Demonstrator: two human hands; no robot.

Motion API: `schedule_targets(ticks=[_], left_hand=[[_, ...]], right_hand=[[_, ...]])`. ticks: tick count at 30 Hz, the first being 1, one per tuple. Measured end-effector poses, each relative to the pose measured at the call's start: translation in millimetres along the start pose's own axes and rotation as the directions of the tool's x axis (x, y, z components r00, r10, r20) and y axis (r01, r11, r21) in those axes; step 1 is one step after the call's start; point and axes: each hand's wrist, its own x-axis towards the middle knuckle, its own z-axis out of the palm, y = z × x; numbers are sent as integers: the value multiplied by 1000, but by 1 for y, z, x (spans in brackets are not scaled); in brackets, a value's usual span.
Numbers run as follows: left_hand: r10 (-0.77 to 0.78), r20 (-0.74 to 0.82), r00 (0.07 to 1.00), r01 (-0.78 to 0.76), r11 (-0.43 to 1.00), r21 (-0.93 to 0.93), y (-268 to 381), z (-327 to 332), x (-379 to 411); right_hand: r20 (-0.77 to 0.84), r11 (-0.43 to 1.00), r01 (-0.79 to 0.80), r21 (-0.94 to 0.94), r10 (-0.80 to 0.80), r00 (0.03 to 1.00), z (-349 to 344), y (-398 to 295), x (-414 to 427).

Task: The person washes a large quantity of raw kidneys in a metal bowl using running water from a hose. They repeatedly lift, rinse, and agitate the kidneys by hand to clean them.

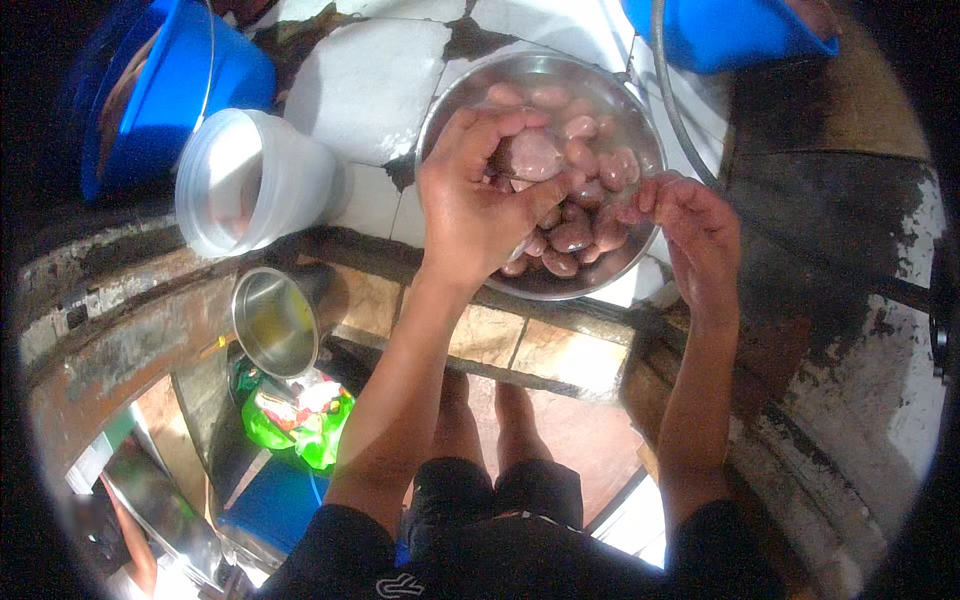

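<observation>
A round metal bowl rests on the white tiled surface in front of me, filled with several wet, pinkish-brown oval food pieces. Over its left half, my left hand is curled around a larger oval piece. Another piece shows beneath it, between the fingers and thumb. At the bowl's right rim is my right hand, its fingertips bent together near the pieces. Blur hides whether those fingertips pinch anything.
A translucent plastic tub lies tilted left of the bowl, by a blue tub. Another blue tub and a grey hose are at upper right. Lower left are a metal pot, a green plastic bag and a person's arm.
</observation>
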Motion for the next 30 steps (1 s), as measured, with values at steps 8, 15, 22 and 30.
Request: schedule_targets(ticks=[8, 15, 22, 30], left_hand=[[-185, 37, 982, 187, 931, -312, 29, -17, -12], [-258, 40, 965, 245, 947, 206, 48, -59, 13], [-461, 28, 887, 446, 871, 204, -6, -84, -12], [-358, 104, 928, 292, 872, 392, -58, -34, -10]], right_hand=[[-321, 995, 6, -98, -38, 946, 51, 33, -30], [275, 998, 51, -39, -38, 961, 320, 169, -145], [272, 874, -418, -249, 477, 835, 315, 165, -134], [-629, 962, -216, -167, 65, 775, 127, 143, -124]])
